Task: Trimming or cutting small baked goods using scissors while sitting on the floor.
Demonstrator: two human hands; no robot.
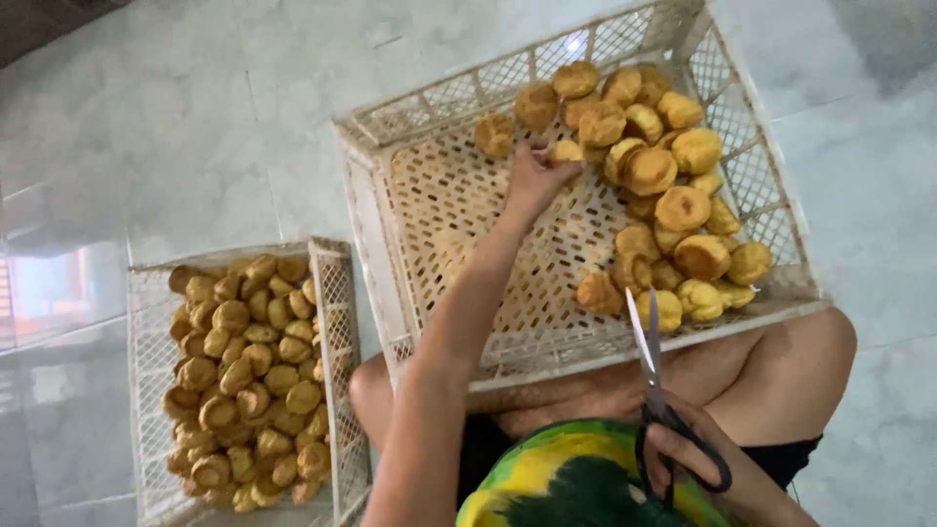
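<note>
Left hand (532, 181) stretched far out over the big white lattice crate (390, 210), fingers pinched on one small golden pastry puff (566, 150) near the crate's far wall. Fingertips partly hidden behind the puff, so exact grip hard to make out. Right hand (698, 459) low at the bottom edge, close to the body, fingers through the black loops of a pair of scissors (652, 376); blades nearly together, pointing up toward the crate's near rim. Lower part of that hand cut off by the frame edge.

Heap of loose puffs (673, 195) piled along the crate's right side and far corner, left half of the crate floor bare mesh. Crate resting on bent bare knees (781, 366), near wall blocking view of the lap beneath. Green and yellow shirt (576, 483) just visible at the bottom, mostly cut off.

Off to the left, well apart from both hands, a second smaller white crate (337, 293) on the pale tiled floor (195, 117), filled with similar puffs (249, 376); lower end running out of frame. Dark strip in the top left corner too blurred to identify.
</note>
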